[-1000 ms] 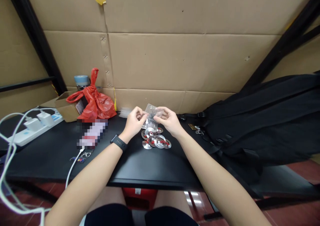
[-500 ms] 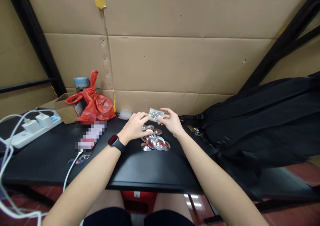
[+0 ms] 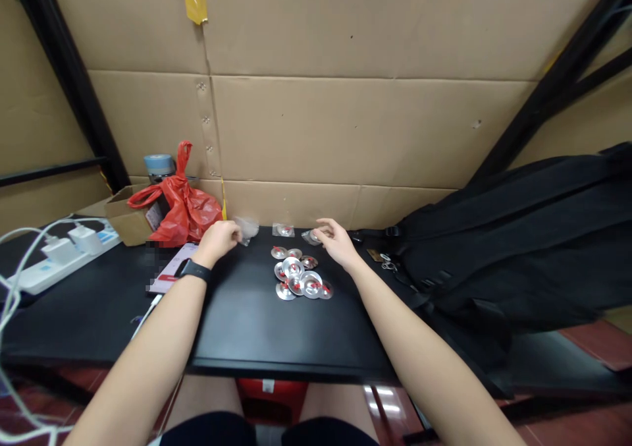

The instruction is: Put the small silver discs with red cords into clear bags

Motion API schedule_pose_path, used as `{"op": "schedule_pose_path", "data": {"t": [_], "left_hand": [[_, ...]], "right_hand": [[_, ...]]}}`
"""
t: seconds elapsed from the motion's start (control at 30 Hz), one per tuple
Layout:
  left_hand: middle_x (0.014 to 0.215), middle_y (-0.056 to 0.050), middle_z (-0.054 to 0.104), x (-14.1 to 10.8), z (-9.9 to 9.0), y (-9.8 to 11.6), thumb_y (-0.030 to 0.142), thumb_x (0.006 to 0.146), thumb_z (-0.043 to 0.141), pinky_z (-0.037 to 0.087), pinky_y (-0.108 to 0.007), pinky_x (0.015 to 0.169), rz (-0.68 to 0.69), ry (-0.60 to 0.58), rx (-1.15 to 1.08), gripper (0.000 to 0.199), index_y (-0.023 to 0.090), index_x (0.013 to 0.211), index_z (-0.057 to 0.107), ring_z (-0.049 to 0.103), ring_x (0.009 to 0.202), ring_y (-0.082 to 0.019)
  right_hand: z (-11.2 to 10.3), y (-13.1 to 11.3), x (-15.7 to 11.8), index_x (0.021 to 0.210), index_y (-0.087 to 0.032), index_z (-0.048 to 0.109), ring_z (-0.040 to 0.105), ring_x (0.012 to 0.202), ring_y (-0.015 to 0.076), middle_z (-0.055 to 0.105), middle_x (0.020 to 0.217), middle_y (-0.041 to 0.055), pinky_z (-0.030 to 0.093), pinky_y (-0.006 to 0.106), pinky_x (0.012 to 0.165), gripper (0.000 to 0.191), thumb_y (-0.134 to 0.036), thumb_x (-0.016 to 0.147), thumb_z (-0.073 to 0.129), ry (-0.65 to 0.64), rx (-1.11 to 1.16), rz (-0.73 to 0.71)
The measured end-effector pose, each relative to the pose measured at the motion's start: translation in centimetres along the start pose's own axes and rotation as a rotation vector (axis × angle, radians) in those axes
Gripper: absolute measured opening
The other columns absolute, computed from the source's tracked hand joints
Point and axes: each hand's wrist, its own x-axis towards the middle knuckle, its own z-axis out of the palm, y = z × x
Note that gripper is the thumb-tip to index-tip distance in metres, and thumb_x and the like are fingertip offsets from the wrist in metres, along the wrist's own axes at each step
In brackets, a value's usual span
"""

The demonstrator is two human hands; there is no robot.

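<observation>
Several round silvery metal discs with red bits at their centres point(image 3: 311, 284) lie in a loose pile on the black table point(image 3: 276, 340). Behind them, a small clear bag with a disc inside point(image 3: 283, 230) lies flat. My right hand point(image 3: 336, 243) has its fingers apart at a second clear bag point(image 3: 310, 238), which lies on the table under the fingertips. At the left, my left hand point(image 3: 222, 240) has its fingers closed at the edge of a stack of clear plastic bags point(image 3: 248, 227); whether it pinches one is hidden.
A red plastic bag point(image 3: 190, 202), a cardboard box point(image 3: 131, 215) and a phone point(image 3: 172, 271) are at the left, with a white power strip point(image 3: 64, 261) and cables beyond. A black backpack point(image 3: 518, 235) fills the right side. Cardboard point(image 3: 320, 130) stands behind the table.
My left hand has moved left, away from the discs, to the stack of plastic bags. The clear bag that was between both hands is now down on the table at the back.
</observation>
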Motion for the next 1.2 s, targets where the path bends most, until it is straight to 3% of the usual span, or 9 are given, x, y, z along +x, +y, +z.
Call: {"op": "schedule_pose_path", "data": {"t": [0.1, 0.3, 0.47, 0.67, 0.83, 1.03, 1.2], "left_hand": [[0.079, -0.002, 0.069, -0.2, 1.2, -1.7, 0.002, 0.07, 0.055, 0.046, -0.025, 0.07, -0.073, 0.0, 0.007, 0.024, 0.02, 0.075, 0.071, 0.064, 0.075, -0.016], [0.098, -0.007, 0.07, 0.8, 3.3, -0.3, 0.012, 0.084, 0.05, 0.046, -0.032, 0.079, -0.121, 0.12, 0.185, 0.024, 0.02, 0.092, 0.072, 0.064, 0.093, -0.022], [0.106, -0.008, 0.07, 1.1, 4.1, 0.0, 0.019, 0.091, 0.047, 0.043, -0.036, 0.084, -0.119, 0.105, 0.205, 0.027, 0.021, 0.103, 0.072, 0.063, 0.102, -0.025], [0.111, -0.011, 0.069, 1.6, 5.1, 0.0, 0.015, 0.093, 0.04, 0.039, -0.038, 0.086, -0.101, 0.031, 0.237, 0.035, 0.02, 0.111, 0.07, 0.062, 0.104, -0.024], [0.106, -0.01, 0.07, 2.9, 5.9, 0.5, 0.026, 0.094, 0.044, 0.037, -0.039, 0.086, -0.056, -0.003, 0.258, 0.03, 0.021, 0.099, 0.072, 0.063, 0.098, -0.024], [0.104, -0.012, 0.071, 4.0, 6.2, 0.8, 0.041, 0.102, 0.027, 0.036, -0.039, 0.088, -0.102, 0.0, 0.197, 0.052, 0.018, 0.088, 0.072, 0.065, 0.096, -0.024], [0.104, -0.012, 0.07, 4.6, 6.7, 0.1, 0.027, 0.095, 0.04, 0.039, -0.04, 0.088, -0.158, -0.006, 0.168, 0.03, 0.019, 0.104, 0.067, 0.064, 0.1, -0.026]], "right_hand": [[-0.4, 0.9, 0.5, 0.111, -0.019, 0.059, 0.064, 0.075, 0.0189, 0.069, 0.089, 0.0063, 0.052, 0.032, 0.067, 0.045, -0.046, 0.076, 0.065, 0.006, -0.025, 0.002], [-0.8, 1.6, 1.0, 0.105, -0.018, 0.062, 0.065, 0.082, 0.0202, 0.07, 0.09, 0.0078, 0.053, 0.036, 0.078, 0.036, -0.043, 0.079, 0.063, 0.024, -0.104, -0.064], [-0.9, 1.9, 1.1, 0.1, -0.019, 0.065, 0.065, 0.084, 0.0206, 0.071, 0.093, 0.0078, 0.051, 0.036, 0.083, 0.028, -0.039, 0.082, 0.06, -0.01, -0.243, -0.132], [-0.7, 3.2, 1.2, 0.097, -0.02, 0.067, 0.064, 0.094, 0.0227, 0.07, 0.102, 0.0091, 0.049, 0.039, 0.089, 0.021, -0.034, 0.084, 0.059, -0.058, -0.455, -0.191], [-0.8, 3.7, 1.1, 0.103, -0.022, 0.067, 0.062, 0.108, 0.0254, 0.069, 0.111, 0.0098, 0.046, 0.043, 0.095, 0.023, -0.035, 0.086, 0.058, -0.072, -0.581, -0.181], [-0.5, 3.2, 0.6, 0.122, -0.024, 0.06, 0.049, 0.129, 0.0318, 0.057, 0.139, 0.011, 0.042, 0.051, 0.098, 0.034, -0.03, 0.089, 0.056, -0.186, -0.757, -0.093], [-0.4, 2.5, 0.4, 0.125, -0.023, 0.059, 0.048, 0.128, 0.0321, 0.055, 0.14, 0.0118, 0.043, 0.048, 0.094, 0.037, -0.024, 0.088, 0.055, -0.235, -0.796, -0.055]]}}
